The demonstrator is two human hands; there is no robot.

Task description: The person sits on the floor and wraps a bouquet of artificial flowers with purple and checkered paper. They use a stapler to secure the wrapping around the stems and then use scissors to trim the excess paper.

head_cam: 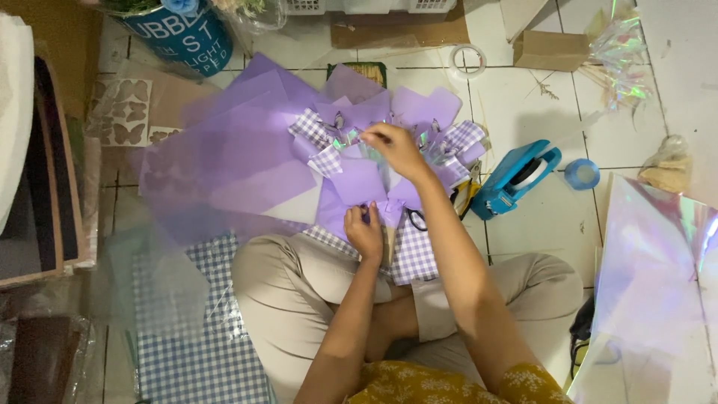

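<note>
Already the purple wrapped bouquet [374, 176] looks largely built: lilac paper layers and gingham-checked folds fan out on the tiled floor [621, 142] just beyond the person's crossed legs, with iridescent bits tucked in near its top. A stack of loose purple sheets [232, 157] spreads out to the left of both hands, and a blue gingham sheet [198, 329] lies below it, beside the left knee; these look unused so far. An iridescent film sheet [658, 277] lies well off to the right of the right arm.

Right of the right hand sits a blue tape dispenser [516, 178], with black-handled scissors [416, 218] lying just under the right wrist. The right hand [393, 146] reaches over the bouquet's upper edge, fingers pinched on a small piece there. The left hand [364, 232] is clenched around the gathered base of the bouquet, holding it together. By my judgement the wrap is assembled and only trimming details and binding the base remain.
</note>
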